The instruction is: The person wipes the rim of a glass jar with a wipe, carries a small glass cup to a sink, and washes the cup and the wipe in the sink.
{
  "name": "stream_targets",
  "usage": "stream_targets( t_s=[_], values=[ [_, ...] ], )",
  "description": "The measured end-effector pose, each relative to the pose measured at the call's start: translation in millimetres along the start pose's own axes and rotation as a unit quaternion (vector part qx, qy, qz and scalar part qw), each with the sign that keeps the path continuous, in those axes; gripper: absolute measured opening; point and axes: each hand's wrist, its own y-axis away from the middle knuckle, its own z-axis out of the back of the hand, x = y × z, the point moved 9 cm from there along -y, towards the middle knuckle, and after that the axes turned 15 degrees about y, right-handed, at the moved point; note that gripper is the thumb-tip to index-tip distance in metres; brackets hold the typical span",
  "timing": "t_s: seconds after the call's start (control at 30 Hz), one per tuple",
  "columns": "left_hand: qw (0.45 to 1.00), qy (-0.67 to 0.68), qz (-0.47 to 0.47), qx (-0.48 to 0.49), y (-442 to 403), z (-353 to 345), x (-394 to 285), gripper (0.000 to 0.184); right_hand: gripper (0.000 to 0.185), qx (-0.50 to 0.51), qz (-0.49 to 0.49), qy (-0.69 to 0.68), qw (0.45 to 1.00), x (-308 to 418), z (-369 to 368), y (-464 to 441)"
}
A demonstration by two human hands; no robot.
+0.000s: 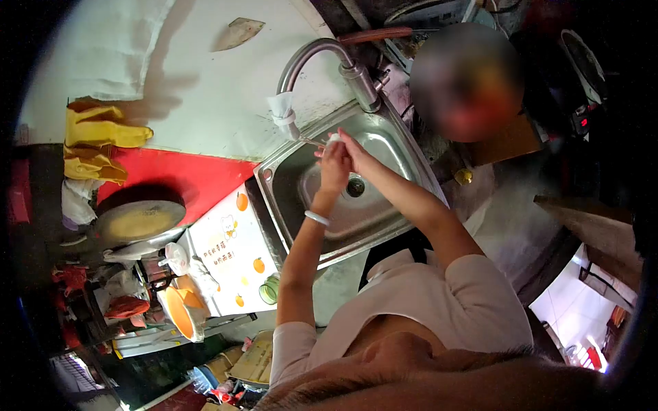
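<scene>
My left hand, with a white bangle on its wrist, is closed at the end of the tap. My right hand presses against it, fingers bent together. Between them shows a small white rounded thing, mostly hidden by the fingers; its kind I cannot make out. Water runs from the curved metal tap, which has a white wrapping near its spout. Both hands are over the stainless steel sink, above its drain.
Yellow rubber gloves hang at the left. A round lid or board leans near a red panel. A white sheet with orange prints covers the surface left of the sink. An orange basin stands lower left.
</scene>
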Motion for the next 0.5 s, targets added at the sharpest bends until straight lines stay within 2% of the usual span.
stream_targets(
  t_s=[0.03,0.1,0.13,0.2,0.23,0.27,0.33,0.37,0.4,0.43,0.47,0.5],
  values=[
    [1.000,0.001,0.001,-0.005,3.8,1.8,-1.5,0.026,0.042,-0.027,0.028,-0.014,0.999,6.0,1.9,3.4],
    [0.988,-0.098,-0.120,0.012,14.1,-1.6,-28.3,0.024,0.026,-0.060,0.066,-0.013,0.996,13.4,4.6,10.9],
    [0.989,-0.099,-0.114,0.003,21.2,2.2,-32.4,0.024,0.026,-0.057,0.058,-0.007,0.997,13.4,1.5,9.8],
    [0.991,-0.057,0.022,-0.120,31.4,34.1,-20.0,0.020,0.020,-0.078,0.112,-0.090,0.987,26.5,-4.9,7.5],
    [0.969,0.132,0.122,-0.173,32.8,37.8,0.5,0.018,0.018,-0.084,0.088,-0.025,0.992,28.3,-14.3,15.6],
    [0.966,0.129,0.126,-0.185,29.3,40.2,7.5,0.018,0.018,-0.078,0.078,-0.018,0.994,23.4,-16.7,13.8],
    [0.971,0.105,0.100,-0.188,22.8,42.8,27.7,0.018,0.027,-0.076,0.011,0.190,0.979,-1.8,-10.4,-1.0],
    [0.956,0.154,0.122,-0.220,22.2,38.3,45.4,0.017,0.032,-0.118,-0.033,0.152,0.981,-18.4,2.9,-10.7],
    [0.930,0.238,0.188,-0.209,26.3,25.3,74.3,0.014,0.031,-0.101,-0.051,0.133,0.985,-14.7,-11.3,7.2],
    [0.974,0.081,0.105,-0.185,14.4,42.6,22.6,0.017,0.029,-0.104,-0.053,0.131,0.984,-11.1,-16.3,11.9],
    [0.977,0.074,0.092,-0.180,20.7,39.1,17.3,0.018,0.030,-0.106,-0.058,0.127,0.984,-13.0,-16.8,12.8],
    [0.972,0.093,0.175,-0.125,23.6,36.4,14.1,0.017,0.031,-0.093,-0.028,0.188,0.977,-6.5,-14.1,9.1]
  ],
)
